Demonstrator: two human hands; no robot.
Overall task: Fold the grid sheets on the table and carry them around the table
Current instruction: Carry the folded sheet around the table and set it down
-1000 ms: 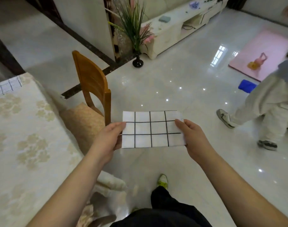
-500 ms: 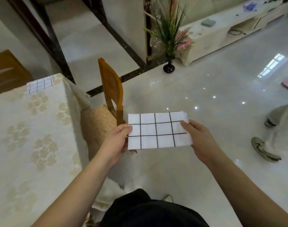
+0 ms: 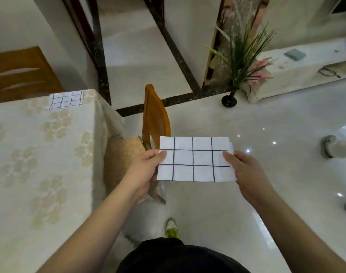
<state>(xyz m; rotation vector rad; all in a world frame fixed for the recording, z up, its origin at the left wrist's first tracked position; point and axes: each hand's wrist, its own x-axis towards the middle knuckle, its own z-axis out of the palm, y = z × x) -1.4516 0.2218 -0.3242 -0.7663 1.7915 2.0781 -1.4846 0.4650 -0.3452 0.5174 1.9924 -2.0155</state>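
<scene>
Fingers of both hands hidden under folded grid sheet (image 3: pixel 194 159); bystander's shoes (image 3: pixel 328 146) blurred, cropped at right edge

Open glossy floor (image 3: pixel 237 123) ahead and to the right, while the cloth-covered table (image 3: pixel 40 154) walls off the left, a wooden chair (image 3: pixel 155 119) stands just beside its corner dead ahead, and a potted plant (image 3: pixel 239 62) waits further on.

No text, label, brand or number can be read anywhere. The folded sheet (image 3: pixel 194 159) held in the hands carries only ruled black grid lines. The second sheet (image 3: pixel 65 99) at the far right corner of the table (image 3: pixel 40 154) also shows only such lines.
</scene>
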